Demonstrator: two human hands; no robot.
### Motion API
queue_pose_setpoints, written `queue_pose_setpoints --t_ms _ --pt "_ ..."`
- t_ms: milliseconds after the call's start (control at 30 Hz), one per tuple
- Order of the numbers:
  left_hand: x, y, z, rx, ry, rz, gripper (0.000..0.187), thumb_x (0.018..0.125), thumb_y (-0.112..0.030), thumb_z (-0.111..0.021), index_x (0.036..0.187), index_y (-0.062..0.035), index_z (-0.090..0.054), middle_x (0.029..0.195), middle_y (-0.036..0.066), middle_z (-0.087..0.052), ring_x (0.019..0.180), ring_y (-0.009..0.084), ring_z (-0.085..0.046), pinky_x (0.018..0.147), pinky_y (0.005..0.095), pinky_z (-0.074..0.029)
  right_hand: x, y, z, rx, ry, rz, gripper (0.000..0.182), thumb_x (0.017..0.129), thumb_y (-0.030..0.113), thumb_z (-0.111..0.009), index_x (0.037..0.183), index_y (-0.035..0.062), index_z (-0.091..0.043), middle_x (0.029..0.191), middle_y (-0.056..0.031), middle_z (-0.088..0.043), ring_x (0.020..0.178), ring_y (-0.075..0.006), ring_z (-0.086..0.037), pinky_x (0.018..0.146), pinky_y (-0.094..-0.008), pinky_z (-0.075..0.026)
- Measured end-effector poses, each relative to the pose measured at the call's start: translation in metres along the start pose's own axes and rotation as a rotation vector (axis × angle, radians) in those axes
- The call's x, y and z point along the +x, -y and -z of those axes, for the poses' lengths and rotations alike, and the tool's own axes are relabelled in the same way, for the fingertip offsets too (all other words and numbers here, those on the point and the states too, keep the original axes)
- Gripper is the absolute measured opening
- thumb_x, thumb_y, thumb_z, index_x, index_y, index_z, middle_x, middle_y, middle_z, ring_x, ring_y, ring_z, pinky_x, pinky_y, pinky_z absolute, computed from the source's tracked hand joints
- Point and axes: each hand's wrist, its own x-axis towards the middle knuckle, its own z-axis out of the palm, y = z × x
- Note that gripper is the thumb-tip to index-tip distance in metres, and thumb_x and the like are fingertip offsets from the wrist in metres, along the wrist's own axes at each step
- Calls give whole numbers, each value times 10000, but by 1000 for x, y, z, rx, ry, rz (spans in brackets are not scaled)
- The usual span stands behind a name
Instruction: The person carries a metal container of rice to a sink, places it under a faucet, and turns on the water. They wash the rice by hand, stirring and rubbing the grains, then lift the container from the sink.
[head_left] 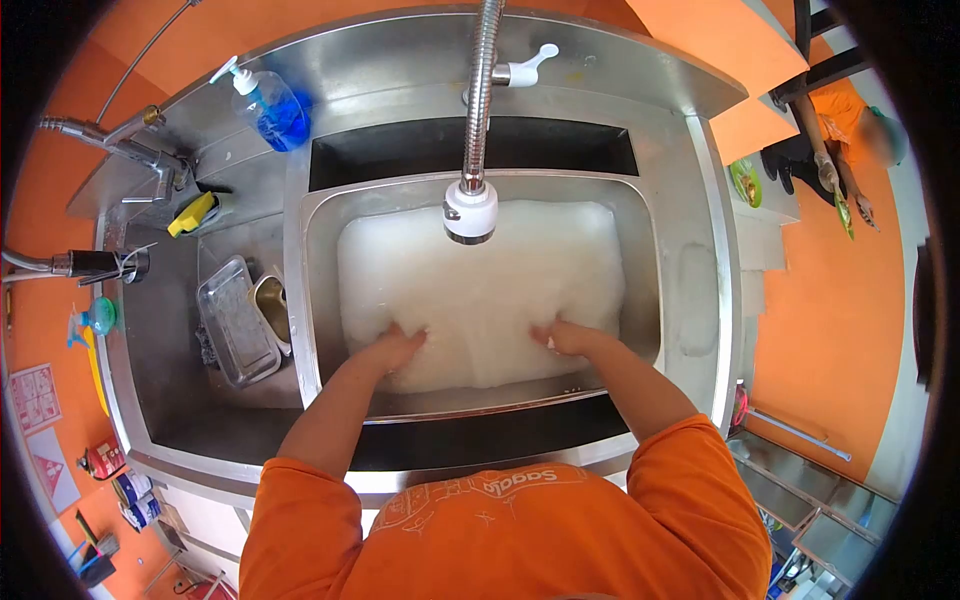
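Milky white water (480, 290) fills a large steel sink basin (655, 230) in front of me. My left hand (402, 347) dips into the water on the near left side. My right hand (565, 338) is in it on the near right, well apart from the left. Cloudy water covers most of the fingers of both hands, so their grip and anything beneath them are hidden. Small whitish patches show near the fingertips. Above the far part of the water hangs a white faucet head (470, 212) on a flexible metal hose; neither hand touches it.
To the left, a second sink holds a metal tray (240, 320) and a small metal container (271, 308). A yellow sponge (193, 214) and a blue soap pump bottle (275, 112) sit behind. At far right, a person (845, 130) in orange holds something green.
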Motion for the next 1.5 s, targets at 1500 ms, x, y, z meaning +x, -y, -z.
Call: queue_pose_setpoints --t_ms 1500 --pt "50 -23 40 -233 -1071 -339 509 801 -316 -505 1172 17 -402 1192 267 -396 1121 401 -357 958 423 -267 59 -11 68 394 -1471 -429 479 835 436 -423 1078 33 -509 1103 -232 -453 1036 -355 -430 897 -427 -322"
